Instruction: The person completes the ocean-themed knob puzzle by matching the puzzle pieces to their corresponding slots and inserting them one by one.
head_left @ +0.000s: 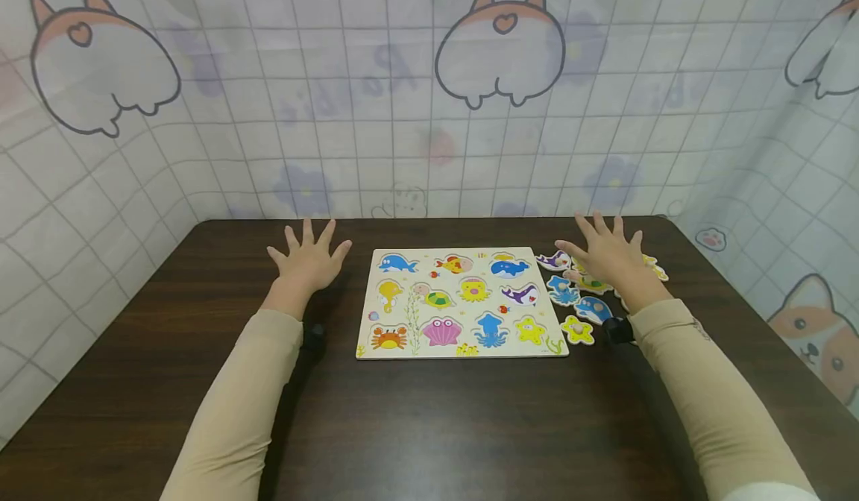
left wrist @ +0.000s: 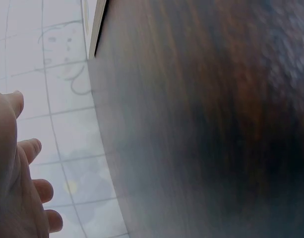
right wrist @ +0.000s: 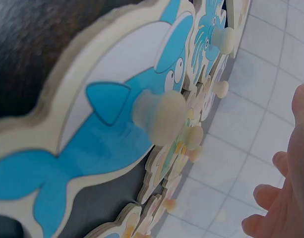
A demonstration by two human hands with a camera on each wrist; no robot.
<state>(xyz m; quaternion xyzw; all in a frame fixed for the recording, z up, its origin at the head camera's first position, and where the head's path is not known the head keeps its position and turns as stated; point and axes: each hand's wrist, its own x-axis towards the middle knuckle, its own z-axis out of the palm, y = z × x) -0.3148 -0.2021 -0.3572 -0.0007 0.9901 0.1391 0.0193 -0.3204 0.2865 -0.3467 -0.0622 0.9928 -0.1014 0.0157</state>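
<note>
A wooden puzzle board (head_left: 416,348) with printed sea animals lies flat on the dark table. My left hand (head_left: 307,264), fingers spread, is left of the board and holds nothing. My right hand (head_left: 609,256) is spread above a heap of loose puzzle pieces at the board's right side, with nothing gripped. In the heap are a blue dolphin piece (head_left: 593,309), a yellow starfish piece (head_left: 578,330) and a blue squid-like piece (head_left: 562,291). The right wrist view shows the dolphin piece (right wrist: 117,129) close up with its round wooden knob (right wrist: 164,118). Part of the heap is hidden under my right hand.
The dark wooden table (head_left: 436,426) ends at a cloth backdrop (head_left: 376,150) with a grid and cartoon dogs, which also closes off both sides. A black wrist strap (head_left: 619,329) shows beside my right sleeve.
</note>
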